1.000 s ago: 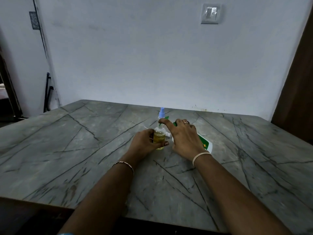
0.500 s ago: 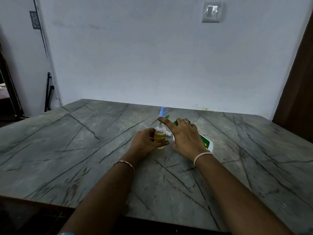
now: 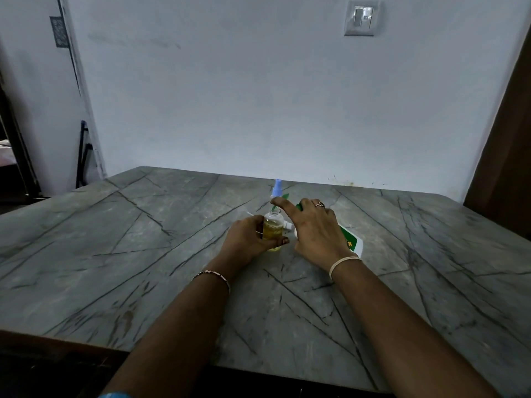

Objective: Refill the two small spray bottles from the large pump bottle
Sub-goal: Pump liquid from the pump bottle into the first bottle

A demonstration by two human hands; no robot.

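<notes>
Spray bottle (image 3: pixel 273 231), part full of yellow liquid, upright mid-desk (image 3: pixel 143 254); left hand (image 3: pixel 247 239) grip curled round it. Right hand (image 3: pixel 316 228) grip curled over pump bottle (image 3: pixel 349 241) just right, index stretched toward small neck. Blue spray head (image 3: pixel 277 188) just behind: own cap or second bottle, can't tell. Likely filling step; next needs spout over neck, steady press. Open desk all round, edges well apart.

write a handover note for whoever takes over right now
Left hand: grips a small spray bottle upright on the table, yellow liquid near its shoulder.
Right hand: wraps the pump bottle, index finger stretched toward the small bottle's neck.
Behind them only a blue spray top shows, likely the second bottle.
Done: first bottle looks nearly full. Left: close it, then fill the second; its level is hidden.
</notes>
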